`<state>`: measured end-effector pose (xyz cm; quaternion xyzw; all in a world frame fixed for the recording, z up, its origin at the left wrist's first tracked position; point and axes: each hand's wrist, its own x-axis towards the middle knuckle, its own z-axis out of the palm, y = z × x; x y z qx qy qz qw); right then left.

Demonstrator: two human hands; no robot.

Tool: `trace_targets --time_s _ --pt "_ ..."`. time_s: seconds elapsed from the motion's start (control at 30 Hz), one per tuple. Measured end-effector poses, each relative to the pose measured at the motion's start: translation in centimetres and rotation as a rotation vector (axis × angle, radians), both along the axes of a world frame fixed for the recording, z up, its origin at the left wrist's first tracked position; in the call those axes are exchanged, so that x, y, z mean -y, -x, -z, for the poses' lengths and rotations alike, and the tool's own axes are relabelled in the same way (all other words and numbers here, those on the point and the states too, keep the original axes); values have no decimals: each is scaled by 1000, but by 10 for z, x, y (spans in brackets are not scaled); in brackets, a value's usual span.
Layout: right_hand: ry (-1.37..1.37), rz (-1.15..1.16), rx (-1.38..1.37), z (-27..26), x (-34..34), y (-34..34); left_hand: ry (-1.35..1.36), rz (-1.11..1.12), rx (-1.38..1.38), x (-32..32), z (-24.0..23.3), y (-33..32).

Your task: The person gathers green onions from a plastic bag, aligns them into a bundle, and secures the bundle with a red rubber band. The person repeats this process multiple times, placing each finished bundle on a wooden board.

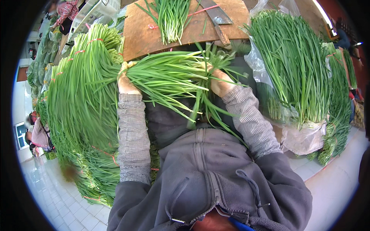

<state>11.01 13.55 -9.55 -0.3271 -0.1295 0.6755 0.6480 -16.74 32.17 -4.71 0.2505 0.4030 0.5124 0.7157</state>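
Note:
A bunch of garlic chives [170, 70] stretches across in front of me, above my lap, its pale cut ends pointing right. My left hand [127, 80] is closed around the leafy end of it. At the stem ends is my right hand [221, 82], with loose chive leaves [218, 59] in its grip; some are blurred and others hang down towards my jacket. Leaves hide most of the right fingers. Just beyond the bunch, a wooden board [138, 31] carries more chives [173, 20] and a broad-bladed knife [215, 14] with a wooden handle.
Tied chive bundles [83, 78] are piled high at my left. On the right, a large heap of chives [292, 66] rests on clear plastic sheeting [303, 137]. A white plastic crate [92, 14] stands at the far left, near a person in a checked shirt [67, 13]. Pale tiles [78, 215] cover the floor.

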Motion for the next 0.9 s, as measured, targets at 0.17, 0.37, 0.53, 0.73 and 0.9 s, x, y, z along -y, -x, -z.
trace_targets --time_s 0.17,0.37,0.53,0.73,0.9 --pt "-141 -274 -30 -24 2 -5 -9 146 19 -8 9 19" --pt "-173 -369 -10 -51 -2 6 -32 183 190 -19 19 25" --pt "-273 -482 -177 -68 6 10 -74 373 212 -20 16 25" --pt "-567 -370 -587 -71 38 -50 48 60 205 -9 6 14" --pt "299 -35 -126 -18 52 -17 80 -54 183 7 -16 -6"
